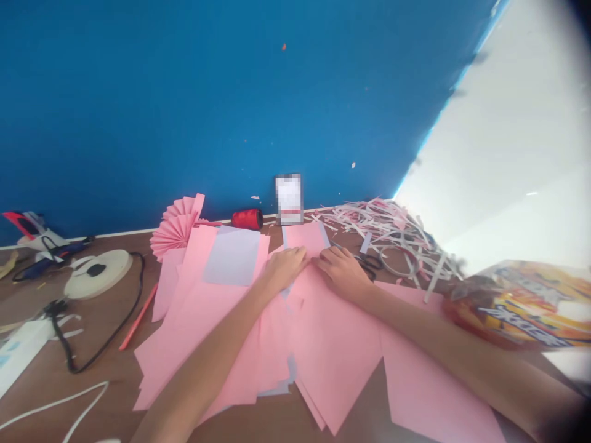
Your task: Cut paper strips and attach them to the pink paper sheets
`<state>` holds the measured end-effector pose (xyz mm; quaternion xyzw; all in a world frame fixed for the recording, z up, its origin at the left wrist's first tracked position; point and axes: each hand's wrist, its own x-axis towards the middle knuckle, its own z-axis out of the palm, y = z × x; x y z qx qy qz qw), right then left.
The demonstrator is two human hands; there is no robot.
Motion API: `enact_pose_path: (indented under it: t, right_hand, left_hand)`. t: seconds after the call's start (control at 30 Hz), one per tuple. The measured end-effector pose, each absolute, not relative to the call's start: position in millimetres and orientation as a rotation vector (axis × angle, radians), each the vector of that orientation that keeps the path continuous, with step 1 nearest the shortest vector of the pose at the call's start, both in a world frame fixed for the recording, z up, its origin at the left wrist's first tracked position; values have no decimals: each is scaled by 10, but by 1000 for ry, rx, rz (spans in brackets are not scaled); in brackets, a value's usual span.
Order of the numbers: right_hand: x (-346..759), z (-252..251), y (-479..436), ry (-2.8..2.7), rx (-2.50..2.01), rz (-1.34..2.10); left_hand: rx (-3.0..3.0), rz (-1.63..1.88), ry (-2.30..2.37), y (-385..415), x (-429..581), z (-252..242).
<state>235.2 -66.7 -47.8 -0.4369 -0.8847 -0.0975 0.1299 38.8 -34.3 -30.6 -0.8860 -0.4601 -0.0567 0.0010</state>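
Note:
Pink paper sheets [341, 344] lie overlapped across the brown table, with some lavender paper [232, 255] among them. My left hand [285, 268] and my right hand [342, 271] meet near the middle, fingers bent and pressed together on a narrow pink paper piece [305, 237] with lavender edges. Both hands pinch or press this piece; the fingertips partly hide its fold. Folded pink paper fans [178, 227] stand at the left behind the sheets.
Black scissors [369, 264] and a heap of paper strips [388, 224] lie right of the hands. A red thread spool [247, 218] and a propped phone [289, 200] are by the blue wall. Left are a white tape roll [99, 274] and cables; right, a snack packet [535, 307].

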Motion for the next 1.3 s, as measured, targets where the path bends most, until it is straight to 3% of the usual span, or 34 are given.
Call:
enact_pose_path:
  t: [0.6, 1.3]
  right_hand:
    - [2293, -426, -710, -2676, -1230, -454]
    - [2311, -469, -694, -2672, -1162, -205]
  left_hand:
    - [-2825, -253, -1501, -365, 404, -282]
    - [-2803, -296, -1510, -366, 376, -325]
